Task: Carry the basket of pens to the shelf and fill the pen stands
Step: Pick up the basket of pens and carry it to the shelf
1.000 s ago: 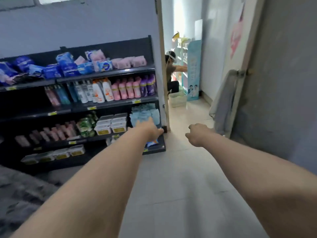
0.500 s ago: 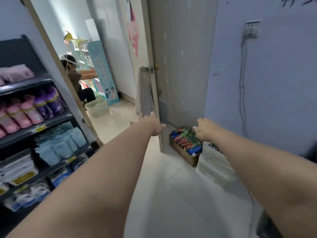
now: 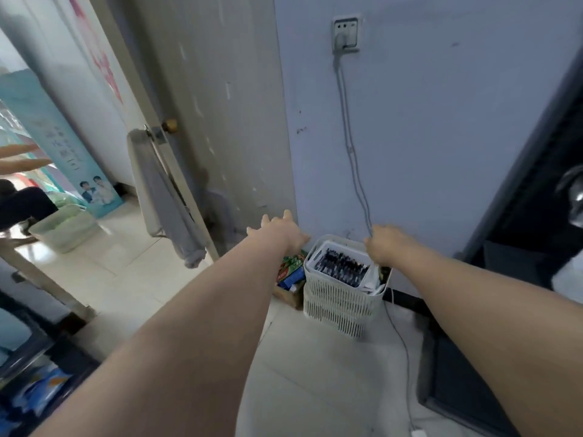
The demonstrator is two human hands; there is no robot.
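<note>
Left of the basket (image 3: 340, 299), a grey towel (image 3: 167, 209) hangs off the door; we could snag it when turning back out. Our left grip (image 3: 277, 230) is wide, fingers spread, holding nothing, above the snack box (image 3: 290, 277) just beside the basket's left side. Reaching low there, we may knock it. The basket stands on the floor against the wall, with pens (image 3: 342, 266) heaped inside. Our right grip (image 3: 389, 246) hovers over its right rim; wide or closed, we cannot tell. A cable (image 3: 351, 146) drops past that rim, so lifting could drag it and spill pens.
</note>
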